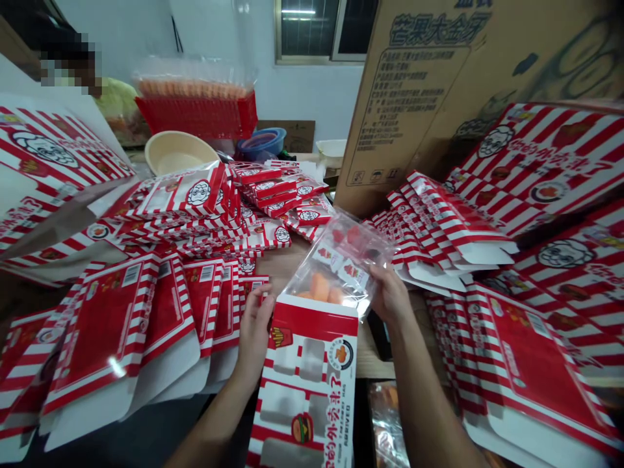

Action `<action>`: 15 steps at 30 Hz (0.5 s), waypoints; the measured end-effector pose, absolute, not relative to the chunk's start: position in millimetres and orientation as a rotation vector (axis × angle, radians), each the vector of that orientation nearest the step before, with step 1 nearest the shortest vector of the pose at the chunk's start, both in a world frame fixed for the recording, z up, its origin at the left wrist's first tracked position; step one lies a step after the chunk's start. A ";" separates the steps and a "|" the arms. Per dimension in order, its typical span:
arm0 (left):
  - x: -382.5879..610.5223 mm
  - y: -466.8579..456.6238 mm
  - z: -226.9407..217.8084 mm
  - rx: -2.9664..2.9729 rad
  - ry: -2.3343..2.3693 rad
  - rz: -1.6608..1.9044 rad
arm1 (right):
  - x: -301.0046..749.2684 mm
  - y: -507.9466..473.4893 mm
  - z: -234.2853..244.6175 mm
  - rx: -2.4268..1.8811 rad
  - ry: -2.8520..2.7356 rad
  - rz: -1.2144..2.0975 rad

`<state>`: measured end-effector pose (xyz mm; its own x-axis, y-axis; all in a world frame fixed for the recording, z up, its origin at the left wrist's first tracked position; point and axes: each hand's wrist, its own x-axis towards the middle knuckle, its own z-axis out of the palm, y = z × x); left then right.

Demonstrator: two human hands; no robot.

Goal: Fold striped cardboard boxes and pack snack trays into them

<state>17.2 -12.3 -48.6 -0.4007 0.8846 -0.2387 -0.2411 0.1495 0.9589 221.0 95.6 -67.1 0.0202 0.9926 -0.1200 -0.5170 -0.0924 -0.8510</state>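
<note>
A red-and-white striped cardboard box [305, 383] with cut-out windows and a burger picture stands in front of me, its top end pointing away. My left hand [254, 325] grips its upper left edge, thumb along the side. My right hand [391, 292] pinches the right side of a clear plastic candy pack [336, 260]. Orange pieces lie in the pack's near part, with printed sachets and red pieces farther up. The pack's near end meets the box's top end; whether it is partly inside, I cannot tell.
Flat striped boxes [170, 312] lean in rows at left, with more boxes [526, 351] at right. Filled boxes [195, 195] pile up behind. A large brown carton [409, 97] stands at back right. A beige bowl [178, 153] and a person [73, 65] are at back left.
</note>
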 end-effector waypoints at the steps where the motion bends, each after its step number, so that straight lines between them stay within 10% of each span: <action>1: 17.0 -12.5 -48.6 0.669 1.446 1.442 | 220.9 95.7 -66.4 -0.888 -0.707 1.453; 15: 5.6 -3.6 -61.6 0.746 1.383 1.391 | 214.5 94.4 -51.2 -0.873 -0.874 1.429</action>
<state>5.6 -3.6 -61.6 -0.3140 0.9247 -0.2153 -0.2205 0.1496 0.9639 214.5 94.4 -51.2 -0.0326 0.9993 -0.0198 -0.4378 -0.0321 -0.8985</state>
